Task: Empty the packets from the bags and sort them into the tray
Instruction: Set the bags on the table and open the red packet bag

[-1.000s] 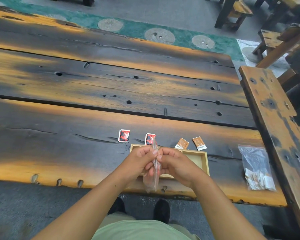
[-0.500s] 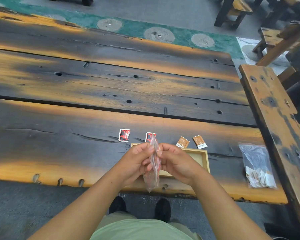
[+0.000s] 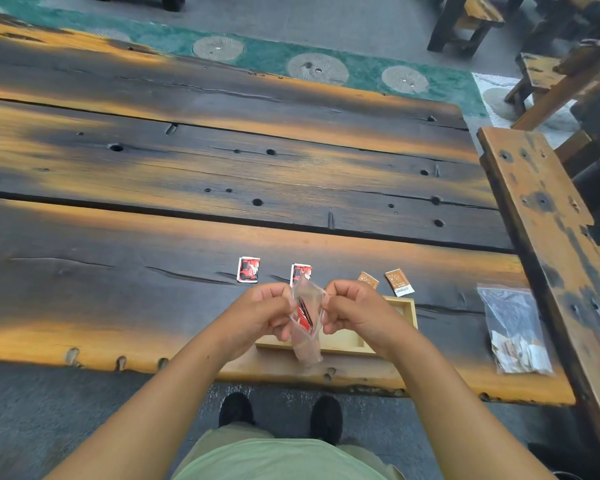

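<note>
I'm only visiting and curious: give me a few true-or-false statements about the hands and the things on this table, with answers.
1. The left hand and right hand both pinch one small clear bag. True.
2. That bag shows red packaging inside. True.
3. Beyond the tray, every loose packet is brown. False: two red packets and two brown packets lie there.
4. The second bag, lying at the right, is empty. False: pale packets sit in its near end.

A clear bag [image 3: 307, 341] holding a red packet [image 3: 302, 315] hangs over the wooden tray [image 3: 343, 348] at the near edge. Two red packets [image 3: 248, 269] and two brown packets [image 3: 399, 281] lie flat just beyond it; a fuller bag [image 3: 513, 330] lies right.
</note>
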{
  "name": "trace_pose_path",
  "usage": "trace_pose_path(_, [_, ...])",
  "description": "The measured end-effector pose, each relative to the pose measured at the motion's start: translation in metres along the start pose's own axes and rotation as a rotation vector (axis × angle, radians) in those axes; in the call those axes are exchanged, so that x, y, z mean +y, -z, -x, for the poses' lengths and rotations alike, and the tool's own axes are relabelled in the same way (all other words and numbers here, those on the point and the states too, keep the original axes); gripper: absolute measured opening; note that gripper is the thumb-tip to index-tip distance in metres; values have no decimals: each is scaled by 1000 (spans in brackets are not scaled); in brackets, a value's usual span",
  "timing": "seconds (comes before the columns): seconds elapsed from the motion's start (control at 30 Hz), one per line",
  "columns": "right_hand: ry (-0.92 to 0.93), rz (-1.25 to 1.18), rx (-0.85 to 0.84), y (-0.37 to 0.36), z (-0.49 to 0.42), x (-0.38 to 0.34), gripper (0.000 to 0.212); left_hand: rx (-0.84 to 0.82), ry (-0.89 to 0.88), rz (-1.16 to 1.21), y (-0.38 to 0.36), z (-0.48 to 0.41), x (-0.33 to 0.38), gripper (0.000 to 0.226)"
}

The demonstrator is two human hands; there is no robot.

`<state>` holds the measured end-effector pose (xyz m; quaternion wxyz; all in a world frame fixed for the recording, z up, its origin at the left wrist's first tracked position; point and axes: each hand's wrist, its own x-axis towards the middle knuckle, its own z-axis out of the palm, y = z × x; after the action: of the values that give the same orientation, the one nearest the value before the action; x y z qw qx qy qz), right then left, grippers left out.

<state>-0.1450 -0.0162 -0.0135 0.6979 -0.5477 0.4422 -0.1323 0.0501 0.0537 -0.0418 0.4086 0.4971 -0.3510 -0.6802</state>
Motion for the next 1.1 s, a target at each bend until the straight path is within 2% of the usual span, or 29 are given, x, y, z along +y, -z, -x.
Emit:
trace_pose_path(0.07, [-11,50,45,4,-1,-4,20,18,2,-54,6,0,3,13])
trace_pose_path(0.27, [-32,93,91,19,1,-9,18,78,-1,-149,26,2,15,15])
trace_pose_path(0.37, [-25,164,89,25,3,-12,13,51,11,-225,36,5,23,23])
trace_pose_path(0.5, [25,317,81,29,5,-15,12,13,26,-484,45,8,36,24])
trace_pose_path(0.67, [38,557,72,31,12,-23,18,-44,46,-670,52,8,50,28])
trace_pose_path(0.73, [43,534,119,28,13,-26,16,-30,35,-687,50,8,53,26])
trace_pose_path(0.83, [58,338,182,19,10,-32,15,47,-28,-642,44,9,57,21])
trace_pose_path(0.9, [84,154,192,11,9,-38,19,199,-101,-524,37,8,53,20])
trace_pose_path(0.97, [124,28,207,6,8,-47,28,356,-163,-306,31,7,51,27])
trace_pose_path(1.03, [170,-21,233,4,8,-57,33,346,-175,-116,26,9,49,46])
trace_pose_path(1.1, [220,-58,256,4,10,-69,27,212,-156,-103,20,9,49,78])
